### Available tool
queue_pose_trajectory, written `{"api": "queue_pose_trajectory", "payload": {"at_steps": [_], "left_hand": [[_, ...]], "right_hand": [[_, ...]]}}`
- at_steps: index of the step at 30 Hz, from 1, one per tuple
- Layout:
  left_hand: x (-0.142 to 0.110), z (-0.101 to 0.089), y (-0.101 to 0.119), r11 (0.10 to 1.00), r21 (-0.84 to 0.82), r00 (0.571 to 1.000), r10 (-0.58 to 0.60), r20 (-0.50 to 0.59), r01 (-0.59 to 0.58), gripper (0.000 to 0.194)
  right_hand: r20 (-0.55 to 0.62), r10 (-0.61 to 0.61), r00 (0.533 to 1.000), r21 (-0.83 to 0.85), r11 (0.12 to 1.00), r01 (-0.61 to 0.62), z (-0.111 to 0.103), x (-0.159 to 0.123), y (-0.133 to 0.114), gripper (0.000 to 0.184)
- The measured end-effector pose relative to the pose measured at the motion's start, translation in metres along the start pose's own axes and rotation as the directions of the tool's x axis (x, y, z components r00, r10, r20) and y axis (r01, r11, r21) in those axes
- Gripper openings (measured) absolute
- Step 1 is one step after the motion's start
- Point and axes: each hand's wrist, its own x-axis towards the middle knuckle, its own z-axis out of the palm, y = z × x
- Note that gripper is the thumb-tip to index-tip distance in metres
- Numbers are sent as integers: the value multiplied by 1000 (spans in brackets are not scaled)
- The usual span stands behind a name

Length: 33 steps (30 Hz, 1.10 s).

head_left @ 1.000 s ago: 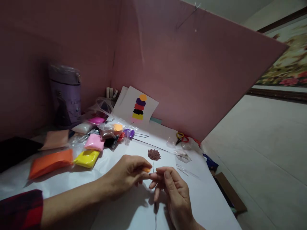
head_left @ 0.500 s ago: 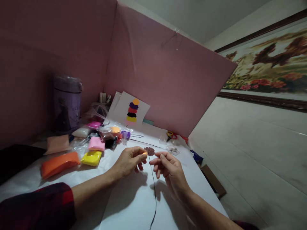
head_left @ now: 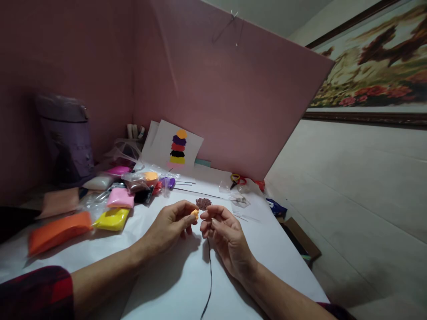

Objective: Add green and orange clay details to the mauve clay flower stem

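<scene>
A: State the left hand's [head_left: 173, 222] grip.
B: Thumb and forefinger are pinched together on a small light-orange piece [head_left: 195, 214], held above the white work surface [head_left: 276, 262].
A: And the right hand [head_left: 230, 240]?
B: Fingers curled, thumb tip close to them, just beside the orange piece. Whether anything lies between them is not discernible.
A: Location of the brown fringed piece [head_left: 203, 203]?
B: Just beyond the two sets of fingertips; contact with them cannot be confirmed. A dark, thin strand [head_left: 210, 280] runs from near the right fingers to the lower edge of view, its upper end obscured.
A: Other items noted?
B: On the left side, packets in orange [head_left: 60, 231], yellow [head_left: 113, 220] and pink [head_left: 120, 198]. Towards the back, a sheet with stacked colour patches [head_left: 178, 146] leans near the pink panel [head_left: 216, 98].
</scene>
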Motion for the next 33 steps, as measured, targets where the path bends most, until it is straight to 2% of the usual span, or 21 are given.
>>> {"api": "queue_pose_trajectory", "payload": {"at_steps": [7,10,13,17,19,21,23,26,29,31,33], "left_hand": [[-2,-2,-1,990,124,995,76,-71,-67,26],[-4,-3,11,969,230,995,92,-21,-85,24],[-5,-1,24,908,375,982,181,48,-185,18],[-1,3,25,776,516,928,351,125,-363,15],[3,5,14,690,586,893,427,146,-425,13],[5,6,0,609,603,836,510,200,-516,13],[4,7,-12,590,570,792,577,199,-572,17],[1,7,-19,721,468,836,543,77,-511,12],[-2,7,-14,905,318,945,319,-65,-284,18],[-2,8,-9,952,245,968,216,-124,-182,20],[-1,9,-7,967,208,974,176,-142,-145,21]], "right_hand": [[-31,34,999,85,996,-32,-1,5,2,31],[-35,47,998,103,994,-43,-1,6,2,32],[-45,44,998,100,994,-39,0,5,1,31],[-66,16,998,107,994,-9,-3,6,1,27],[-94,9,995,116,993,2,-6,8,1,26],[-120,21,993,127,992,-6,-8,9,1,26],[-127,44,991,141,990,-26,-9,8,1,26],[-128,68,989,162,986,-47,-7,7,1,26],[-142,92,986,184,981,-64,-7,6,1,24],[-161,107,981,200,977,-74,-8,7,1,22],[-177,117,977,214,974,-78,-9,8,1,22]]}}
